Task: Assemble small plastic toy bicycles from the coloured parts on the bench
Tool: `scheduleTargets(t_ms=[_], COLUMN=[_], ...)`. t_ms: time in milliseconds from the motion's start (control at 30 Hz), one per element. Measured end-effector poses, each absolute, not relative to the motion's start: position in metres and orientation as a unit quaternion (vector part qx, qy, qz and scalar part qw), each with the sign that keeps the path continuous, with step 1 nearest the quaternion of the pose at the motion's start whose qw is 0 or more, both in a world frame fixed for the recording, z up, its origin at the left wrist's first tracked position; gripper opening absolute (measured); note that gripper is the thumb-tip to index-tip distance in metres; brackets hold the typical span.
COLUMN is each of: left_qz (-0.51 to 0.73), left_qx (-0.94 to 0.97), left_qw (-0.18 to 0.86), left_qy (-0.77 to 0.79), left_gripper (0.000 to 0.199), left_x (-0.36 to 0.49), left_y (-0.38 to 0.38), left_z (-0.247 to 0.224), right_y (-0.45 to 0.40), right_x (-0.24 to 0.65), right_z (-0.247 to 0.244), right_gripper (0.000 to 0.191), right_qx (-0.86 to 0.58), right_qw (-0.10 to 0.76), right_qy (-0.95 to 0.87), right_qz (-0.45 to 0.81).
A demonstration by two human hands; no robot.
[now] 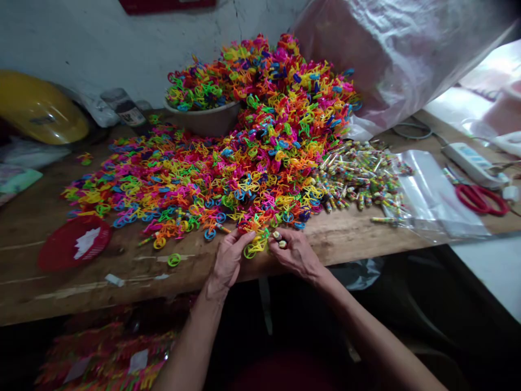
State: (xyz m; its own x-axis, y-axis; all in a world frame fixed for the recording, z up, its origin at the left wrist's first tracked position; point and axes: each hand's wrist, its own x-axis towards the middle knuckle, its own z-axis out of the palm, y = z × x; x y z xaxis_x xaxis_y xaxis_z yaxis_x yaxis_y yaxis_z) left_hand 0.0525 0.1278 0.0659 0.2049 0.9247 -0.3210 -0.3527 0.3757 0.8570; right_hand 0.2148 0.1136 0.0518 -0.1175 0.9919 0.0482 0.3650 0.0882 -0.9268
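At the front edge of the bench, my left hand [228, 258] pinches small yellow and green plastic pieces [255, 245] with ring-shaped ends. Facing it closely, my right hand [297, 254] is closed around a couple of small patterned tubes [279, 239] with pale ends. Its fingertips come near the plastic pieces; whether they touch is hard to see. Just beyond both hands spreads a large heap of bright plastic pieces [203, 179] in many colours. Right of the heap lies a pile of similar small patterned tubes [360, 174].
A heaped bowl [203, 120] stands by the wall. On the left are a yellow helmet [44, 108], a jar [124, 110] and a red lid-like disc [61, 247]. Rightward lie a clear plastic bag [437, 190], red-handled scissors [480, 200], a power strip [472, 163] and a large plastic sack [378, 60].
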Motion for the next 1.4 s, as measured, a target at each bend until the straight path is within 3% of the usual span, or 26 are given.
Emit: scheduleTargets(t_ms=[100, 300, 500, 633, 900, 1133, 1400], left_qz=[0.393, 0.296, 0.391, 0.482, 0.446, 0.456, 0.489], left_qx=[0.276, 0.257, 0.284, 0.263, 0.204, 0.242, 0.342], left_qw=[0.768, 0.815, 0.769, 0.729, 0.772, 0.743, 0.586], left_qy=[0.425, 0.426, 0.419, 0.408, 0.404, 0.425, 0.548], left_gripper=[0.03, 0.036, 0.037, 0.035, 0.027, 0.029, 0.036], left_x=[0.043, 0.031, 0.041, 0.05, 0.058, 0.075, 0.065], left_y=[0.132, 0.133, 0.128, 0.126, 0.128, 0.111, 0.119], left_z=[0.068, 0.062, 0.058, 0.059, 0.059, 0.054, 0.033], right_y=[0.113, 0.122, 0.122, 0.118, 0.12, 0.11, 0.103], right_x=[0.221, 0.232, 0.232, 0.226, 0.216, 0.196, 0.191], right_z=[0.058, 0.064, 0.06, 0.058, 0.045, 0.035, 0.047], right_gripper=[0.014, 0.016, 0.016, 0.017, 0.018, 0.026, 0.025], right_qx=[-0.493, -0.413, -0.445, -0.446, -0.545, -0.623, -0.639], right_qw=[0.361, 0.306, 0.31, 0.356, 0.373, 0.426, 0.347], right_qy=[-0.706, -0.718, -0.67, -0.62, -0.597, -0.567, -0.646], right_qz=[0.357, 0.47, 0.506, 0.539, 0.456, 0.33, 0.234])
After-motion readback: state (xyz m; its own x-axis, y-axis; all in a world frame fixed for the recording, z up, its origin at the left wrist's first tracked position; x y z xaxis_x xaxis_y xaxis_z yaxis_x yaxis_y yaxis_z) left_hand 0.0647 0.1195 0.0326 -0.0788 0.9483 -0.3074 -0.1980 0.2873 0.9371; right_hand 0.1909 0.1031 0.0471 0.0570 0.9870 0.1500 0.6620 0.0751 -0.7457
